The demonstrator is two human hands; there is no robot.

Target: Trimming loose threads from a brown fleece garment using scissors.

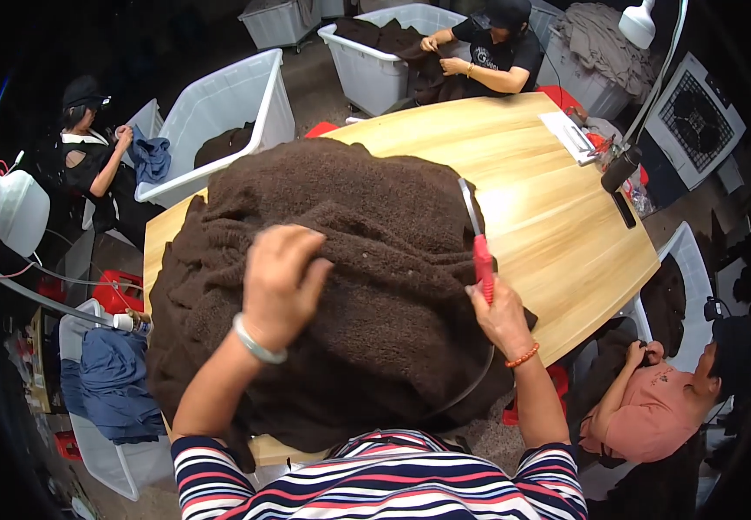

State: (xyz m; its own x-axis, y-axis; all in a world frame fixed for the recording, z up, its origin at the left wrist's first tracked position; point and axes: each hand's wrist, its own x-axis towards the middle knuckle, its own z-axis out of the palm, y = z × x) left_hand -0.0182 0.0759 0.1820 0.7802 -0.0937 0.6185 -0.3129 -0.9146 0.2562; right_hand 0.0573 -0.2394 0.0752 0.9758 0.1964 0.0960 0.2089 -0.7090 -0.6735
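Note:
A big heap of dark brown fuzzy knit cloth (375, 338) covers the near and left part of the table. My left hand (282, 282) is over the middle of it, smeared by motion, the thumb held apart from the bent fingers and nothing seen in its grasp. At the heap's right edge my right hand (503, 316) is closed round a red-handled tool (483, 260). A thin, pale, slightly curved strip runs out from the handle's far end; its exact kind is unclear. Below the right wrist a thin pale line curves across the cloth.
The light wooden table (566, 217) carries a white tray (568, 137), a black cylinder (621, 168) and a dark phone-like slab (624, 210). Lamps (22, 212) stand at its sides. White bins (273, 108) with clothes surround it. Three people (653, 407) handle cloth nearby.

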